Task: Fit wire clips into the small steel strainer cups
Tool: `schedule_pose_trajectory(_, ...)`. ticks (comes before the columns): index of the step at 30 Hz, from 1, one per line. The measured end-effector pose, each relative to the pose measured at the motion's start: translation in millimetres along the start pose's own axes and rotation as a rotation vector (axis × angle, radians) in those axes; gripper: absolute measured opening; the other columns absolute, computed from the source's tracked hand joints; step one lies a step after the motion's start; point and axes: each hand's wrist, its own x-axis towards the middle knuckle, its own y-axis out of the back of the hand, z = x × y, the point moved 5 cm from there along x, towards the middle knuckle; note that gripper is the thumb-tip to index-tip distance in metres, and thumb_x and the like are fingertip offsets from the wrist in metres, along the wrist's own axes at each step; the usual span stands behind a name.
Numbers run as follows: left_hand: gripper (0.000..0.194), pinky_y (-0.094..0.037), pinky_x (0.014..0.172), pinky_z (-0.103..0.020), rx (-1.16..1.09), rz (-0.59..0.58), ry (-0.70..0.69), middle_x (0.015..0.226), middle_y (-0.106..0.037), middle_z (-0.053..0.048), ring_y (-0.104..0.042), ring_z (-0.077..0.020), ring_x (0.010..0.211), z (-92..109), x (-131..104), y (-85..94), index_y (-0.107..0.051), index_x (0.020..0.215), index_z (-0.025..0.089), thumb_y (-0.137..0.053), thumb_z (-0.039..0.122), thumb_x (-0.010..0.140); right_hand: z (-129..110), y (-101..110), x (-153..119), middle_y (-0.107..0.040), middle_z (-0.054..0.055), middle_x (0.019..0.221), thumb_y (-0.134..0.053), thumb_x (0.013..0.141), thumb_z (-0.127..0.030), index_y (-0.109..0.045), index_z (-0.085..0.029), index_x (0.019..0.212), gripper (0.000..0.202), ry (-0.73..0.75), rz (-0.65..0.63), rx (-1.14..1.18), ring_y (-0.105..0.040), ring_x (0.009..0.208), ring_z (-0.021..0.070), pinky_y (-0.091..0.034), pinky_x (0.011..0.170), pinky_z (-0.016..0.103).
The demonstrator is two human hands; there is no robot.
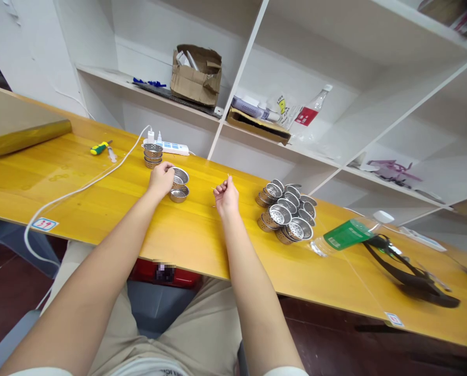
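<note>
My left hand (pixel 162 178) grips the rim of a perforated metal cup (pixel 181 176), which looks like a small strainer basket. Just below it, a second perforated cup (pixel 179 195) stands on the table. Beyond my left hand is a short stack of similar cups (pixel 153 152). My right hand (pixel 226 196) is held above the table with its fingers curled into a pinch. Something thin and pale seems to show at its fingertips, too small to name. To its right, several more perforated cups (pixel 290 213) are grouped in tilted stacks.
A power strip (pixel 174 148) with a white cable lies at the table's back. A yellow-green screwdriver (pixel 99 148) is at left. On the right, a green-labelled bottle (pixel 348 233) leans near a black strap-like object (pixel 411 274). White shelves hold a torn cardboard box (pixel 196 78).
</note>
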Motion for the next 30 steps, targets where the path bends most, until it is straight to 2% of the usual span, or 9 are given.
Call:
schedule_pose_trajectory(3, 0.026, -0.052, 0.090, -0.038, 0.218, -0.039, -0.053, 0.099, -0.078, -0.010, -0.070, -0.0296, 0.098, 0.2, -3.5, 2.8, -0.078, 0.091, 0.021, -0.057, 0.026, 0.078, 5.2, 7.5, 4.8, -0.032, -0.011, 0.057, -0.058, 0.098, -0.058, -0.040, -0.024, 0.072, 0.046, 0.000, 0.051, -0.090, -0.035, 0.046, 0.0071, -0.032, 0.047, 0.020)
schedule_pose_trajectory(6, 0.027, -0.052, 0.090, -0.041, 0.288, -0.101, -0.052, 0.101, -0.080, -0.012, -0.071, -0.0336, 0.101, -5.4, -4.4, -1.0, -0.081, 0.092, 0.022, -0.061, 0.025, 0.074, 8.7, 13.9, 8.7, -0.035, -0.012, 0.055, -0.056, 0.098, -0.057, -0.042, -0.024, 0.076, 0.041, 0.006, 0.091, -0.258, -0.040, 0.044, 0.0079, -0.033, 0.047, 0.021)
schedule_pose_trajectory(11, 0.028, -0.055, 0.085, -0.045, 0.299, -0.123, -0.096, 0.089, -0.079, -0.014, -0.072, -0.0359, 0.089, -16.6, 1.8, -4.9, -0.082, 0.085, 0.023, -0.066, 0.020, 0.062, 6.1, 22.9, 13.6, -0.052, -0.009, 0.056, -0.040, 0.104, -0.034, -0.051, -0.023, 0.091, 0.020, 0.117, 0.124, -0.672, -0.058, 0.047, 0.0128, -0.042, 0.054, 0.024)
schedule_pose_trajectory(14, 0.033, -0.056, 0.079, -0.042, 0.301, -0.136, -0.135, 0.083, -0.079, -0.012, -0.071, -0.0331, 0.082, -18.9, 3.3, -5.4, -0.082, 0.084, 0.023, -0.066, 0.016, 0.056, 4.3, 24.3, 14.0, -0.065, -0.002, 0.062, -0.040, 0.103, -0.027, -0.059, -0.021, 0.096, 0.021, 0.195, 0.102, -1.056, -0.069, 0.067, 0.0179, -0.048, 0.071, 0.027)
schedule_pose_trajectory(18, 0.038, -0.056, 0.079, -0.041, 0.315, -0.162, -0.152, 0.088, -0.079, -0.012, -0.070, -0.0323, 0.082, -16.9, 2.2, -4.7, -0.082, 0.089, 0.022, -0.065, 0.014, 0.055, 2.8, 26.6, 12.2, -0.076, 0.009, 0.085, -0.041, 0.104, -0.028, -0.068, -0.020, 0.103, 0.028, 0.231, 0.118, -1.409, -0.070, 0.093, 0.0239, -0.048, 0.085, 0.031)
schedule_pose_trajectory(22, 0.041, -0.055, 0.086, -0.044, 0.360, -0.169, -0.168, 0.097, -0.079, -0.014, -0.070, -0.0346, 0.090, -12.7, 1.5, -1.8, -0.082, 0.096, 0.022, -0.066, 0.015, 0.059, 1.3, 27.6, 11.0, -0.075, 0.015, 0.103, -0.040, 0.105, -0.027, -0.070, -0.018, 0.106, 0.032, 0.230, 0.115, -1.533, -0.068, 0.097, 0.0252, -0.047, 0.087, 0.033)
schedule_pose_trajectory(27, 0.041, -0.054, 0.088, -0.047, 0.436, -0.170, -0.146, 0.100, -0.079, -0.013, -0.069, -0.0371, 0.095, -7.5, 0.0, 4.6, -0.082, 0.101, 0.024, -0.070, 0.019, 0.063, 1.6, 28.1, 10.7, -0.074, 0.016, 0.104, -0.040, 0.105, -0.029, -0.071, -0.018, 0.108, 0.033, 0.196, 0.112, -1.569, -0.068, 0.097, 0.0274, -0.048, 0.088, 0.036)
schedule_pose_trajectory(30, 0.034, -0.053, 0.087, -0.047, 0.478, -0.163, -0.136, 0.103, -0.078, -0.014, -0.069, -0.0380, 0.098, -1.1, -4.2, 6.9, -0.080, 0.104, 0.024, -0.072, 0.031, 0.071, 1.9, 27.8, 10.9, -0.074, 0.017, 0.103, -0.040, 0.105, -0.029, -0.071, -0.018, 0.107, 0.033, 0.202, 0.108, -1.573, -0.068, 0.097, 0.0277, -0.049, 0.088, 0.036)
